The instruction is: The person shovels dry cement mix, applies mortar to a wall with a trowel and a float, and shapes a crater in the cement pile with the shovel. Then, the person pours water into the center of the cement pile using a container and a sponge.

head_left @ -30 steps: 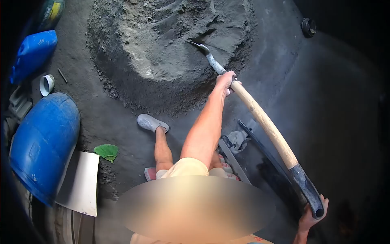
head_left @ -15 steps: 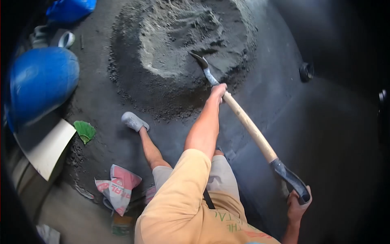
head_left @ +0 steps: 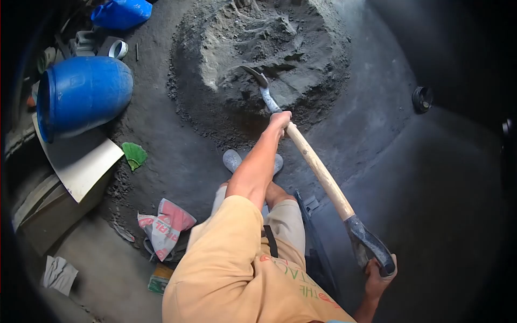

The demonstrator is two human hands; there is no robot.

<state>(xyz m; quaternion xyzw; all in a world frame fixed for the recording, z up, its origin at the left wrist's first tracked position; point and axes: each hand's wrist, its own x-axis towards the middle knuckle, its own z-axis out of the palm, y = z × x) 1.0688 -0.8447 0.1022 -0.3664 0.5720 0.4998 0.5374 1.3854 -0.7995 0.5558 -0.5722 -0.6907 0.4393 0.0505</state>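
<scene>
A shovel with a pale wooden shaft (head_left: 321,172) slants across the middle of the head view. My left hand (head_left: 280,121) is closed around its upper shaft, near the metal neck. Down at the right, my right hand (head_left: 383,273) grips the dark metal handle end. The shovel's blade (head_left: 257,77) touches the grey pile of sand or cement mix (head_left: 215,121), and its tip points to the left. Part of the right hand's fingers is hidden behind the handle.
On the left lie a blue barrel (head_left: 91,94), a curved white sheet (head_left: 89,172), a blue container (head_left: 123,14) and a green fan-shaped piece (head_left: 134,155). A red-and-white bag (head_left: 166,229) rests near my legs. A black round object (head_left: 422,99) is at the right.
The view has shifted and turned. My feet now stand close together below the pile, where one foot was out to the left. Both hands keep their hold on the shovel.
</scene>
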